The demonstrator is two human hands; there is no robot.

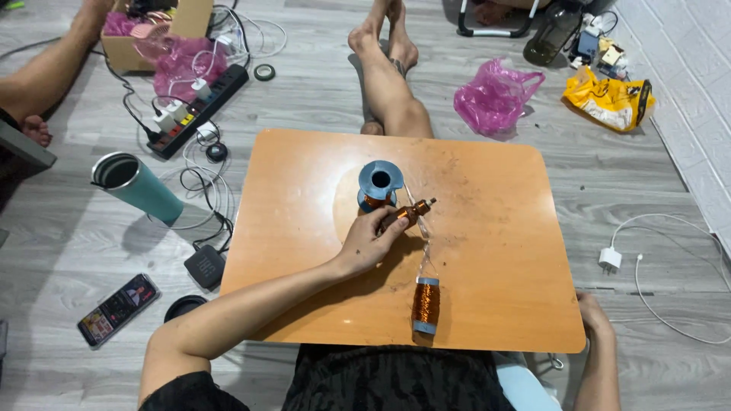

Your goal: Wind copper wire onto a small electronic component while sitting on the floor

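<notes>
While the left hand [369, 242] is closed around a small brown tool [407, 214] near the middle of the low wooden table [502, 228], a blue spool [378, 185] stands just behind it. A copper wire coil [426, 304] lies near the front edge. The right hand [592, 313] rests at the front right corner (its grip I cannot tell).
</notes>
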